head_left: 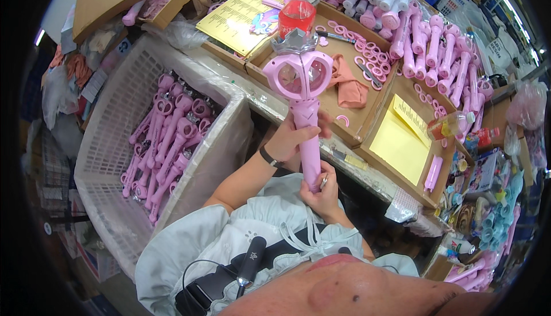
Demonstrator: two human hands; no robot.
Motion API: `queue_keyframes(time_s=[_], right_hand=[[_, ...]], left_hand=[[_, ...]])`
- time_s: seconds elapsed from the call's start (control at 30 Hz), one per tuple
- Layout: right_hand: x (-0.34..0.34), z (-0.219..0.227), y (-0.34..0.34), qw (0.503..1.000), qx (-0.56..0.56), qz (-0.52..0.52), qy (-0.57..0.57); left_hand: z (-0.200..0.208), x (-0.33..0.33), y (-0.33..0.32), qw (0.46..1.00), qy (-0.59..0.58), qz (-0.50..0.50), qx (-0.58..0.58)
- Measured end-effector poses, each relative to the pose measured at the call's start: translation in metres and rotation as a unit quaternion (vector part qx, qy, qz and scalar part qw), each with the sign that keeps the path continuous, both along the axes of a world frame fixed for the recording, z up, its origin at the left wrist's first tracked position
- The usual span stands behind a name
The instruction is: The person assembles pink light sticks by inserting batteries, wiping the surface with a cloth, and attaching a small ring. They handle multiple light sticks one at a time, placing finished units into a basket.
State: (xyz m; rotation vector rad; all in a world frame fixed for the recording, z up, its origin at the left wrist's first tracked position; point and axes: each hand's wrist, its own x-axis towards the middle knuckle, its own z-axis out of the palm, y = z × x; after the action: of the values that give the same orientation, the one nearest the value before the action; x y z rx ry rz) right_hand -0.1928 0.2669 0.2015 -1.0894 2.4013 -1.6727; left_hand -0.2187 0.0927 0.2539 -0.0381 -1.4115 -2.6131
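Pink wand [304, 112] in front of torso, silver crown [294, 43] end pointing away from body. L hand [290, 138]: fingers wrapped arnd upper handle. R hand [322, 192]: fingers gripping lower end. Beyond, on tabletop [265, 99]: cardboard tray [356, 123] w/ pink rings [376, 57] + orange cloth [350, 91]; red bottle [297, 17] nr crown. 2nd tray [396, 182] to R w/ yellow sheet [402, 146]. Crate [103, 115] to L, more wands [172, 129] inside.

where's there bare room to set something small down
In the middle tray, right of the held wand: a small patch of bare cardboard bordered by the peach cloth, a pink arc and the tray's near corner. It's crowded beyond, with pink rings and then a wand heap. Wands also fill much of the crate.
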Motion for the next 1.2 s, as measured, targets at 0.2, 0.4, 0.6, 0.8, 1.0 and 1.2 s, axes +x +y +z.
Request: queue_keyframes(time_s=[0.2,0.4,0.6,0.8,1.0,1.2], right_hand=[[-0.001,-0.001,0.0,1.0,-0.015,0.007,0.009],[-0.005,0.008,0.005,0.997,-0.017,0.061,-0.053],[-0.051,0.062,-0.005,0.996,0.067,-0.013,0.054],[-0.074,0.127,-0.04,0.947,0.058,-0.032,0.314],[-0.069,0.151,-0.053,0.923,0.079,-0.053,0.373],[-0.069,0.148,-0.047,0.906,0.116,-0.052,0.405]], left_hand=[[-0.009,0.001,0.006,0.997,0.002,0.009,0.078],[-0.004,-0.002,-0.013,0.98,0.121,0.028,0.153],[0.007,-0.009,-0.026,0.973,0.125,0.094,0.171],[0.011,-0.002,-0.022,0.982,0.1,0.135,0.089],[0.013,0.004,-0.024,0.983,0.092,0.155,0.034],[0.01,0.01,-0.033,0.972,0.087,0.21,-0.065]])
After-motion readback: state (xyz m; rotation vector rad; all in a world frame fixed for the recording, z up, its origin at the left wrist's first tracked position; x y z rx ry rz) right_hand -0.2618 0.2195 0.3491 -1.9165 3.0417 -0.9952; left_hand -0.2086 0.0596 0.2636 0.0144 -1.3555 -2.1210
